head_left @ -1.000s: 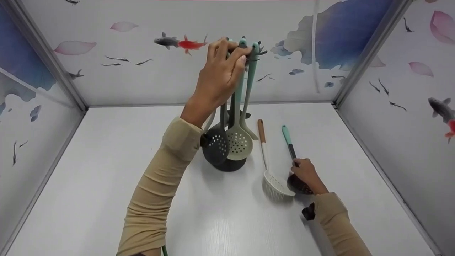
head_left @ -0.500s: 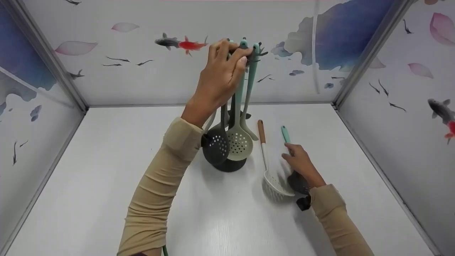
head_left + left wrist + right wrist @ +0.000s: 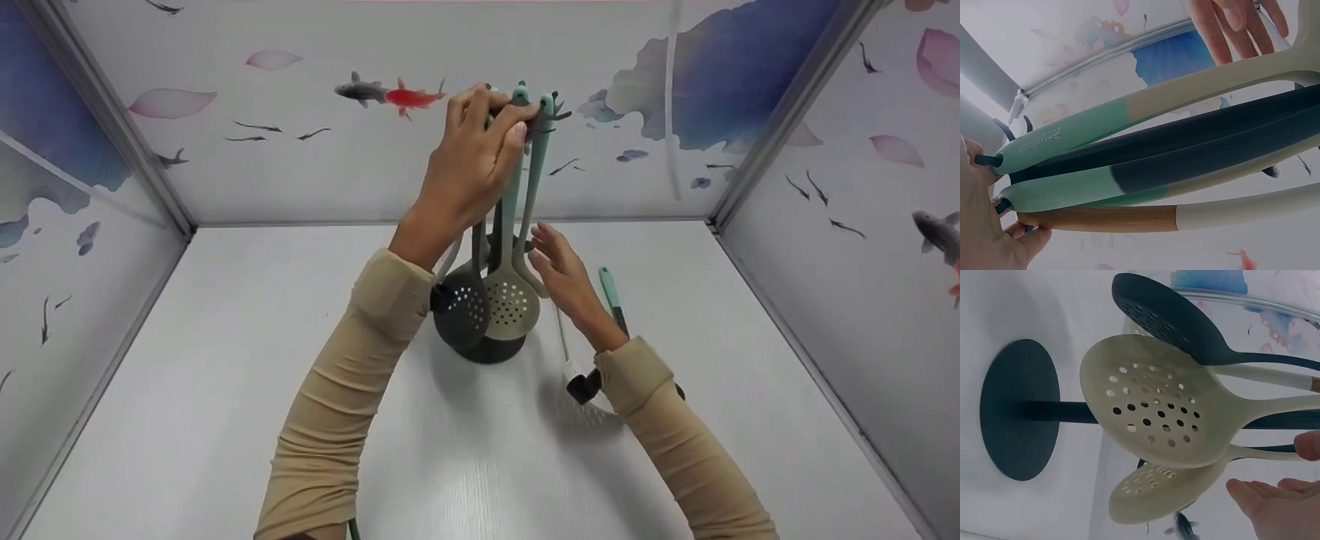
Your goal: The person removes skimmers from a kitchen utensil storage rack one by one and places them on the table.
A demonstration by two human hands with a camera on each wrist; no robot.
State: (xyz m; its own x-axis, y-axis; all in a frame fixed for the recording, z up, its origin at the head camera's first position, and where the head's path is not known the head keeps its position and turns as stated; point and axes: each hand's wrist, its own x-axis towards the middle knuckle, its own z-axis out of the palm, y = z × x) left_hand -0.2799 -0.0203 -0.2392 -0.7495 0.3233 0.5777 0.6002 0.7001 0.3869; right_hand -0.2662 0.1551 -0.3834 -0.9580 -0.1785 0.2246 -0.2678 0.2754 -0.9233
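My left hand (image 3: 474, 154) grips the top of a dark utensil stand (image 3: 1019, 410), its fingers around the hooks. A beige skimmer (image 3: 511, 304) and a dark skimmer (image 3: 459, 319) hang from it, perforated heads downward. Another beige skimmer (image 3: 1151, 495) hangs beside them, and a wooden handle (image 3: 1100, 218) with a white shaft shows in the left wrist view. My right hand (image 3: 566, 281), fingers extended and apart, is right beside the hanging beige shafts and holds nothing.
On the white table at right lie a white skimmer (image 3: 602, 403) and a utensil with a teal handle (image 3: 608, 287). My right forearm and wrist camera (image 3: 583, 388) partly cover both. Patterned panels (image 3: 285, 172) stand at the back and sides.
My right hand has left the dark skimmer lying on the table and moved up and left to the hanging utensils. My left hand keeps its grip on the stand top.
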